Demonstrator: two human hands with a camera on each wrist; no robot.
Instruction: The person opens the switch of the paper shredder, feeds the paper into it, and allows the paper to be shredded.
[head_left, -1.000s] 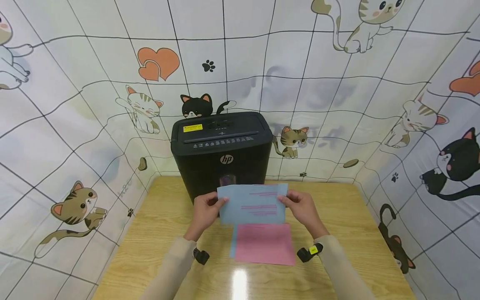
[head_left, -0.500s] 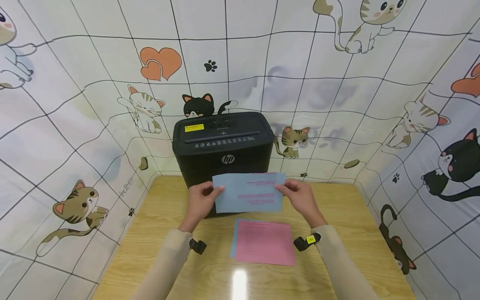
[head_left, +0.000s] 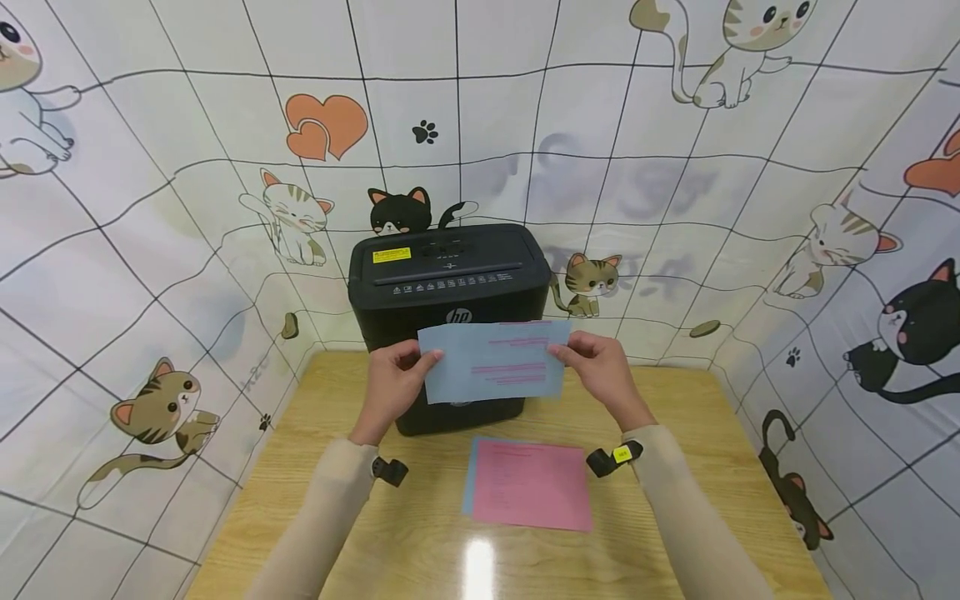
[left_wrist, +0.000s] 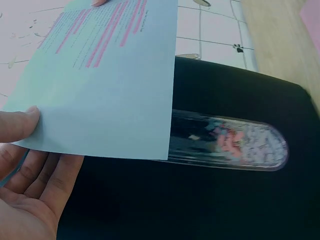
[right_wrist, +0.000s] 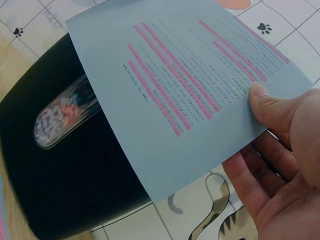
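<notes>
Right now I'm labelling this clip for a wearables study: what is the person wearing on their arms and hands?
Both arms wear long, plain beige sleeves down to the wrists. The left hand and right hand are bare, with no gloves or rings visible. A small black camera unit is strapped at each wrist; the right wrist unit carries a small yellow label, the left wrist unit shows none.

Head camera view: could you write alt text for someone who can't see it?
Two hands, left hand and right hand, hold a blue sheet by its side edges before a black HP shredder. A pink sheet lies on the wooden table.
</notes>
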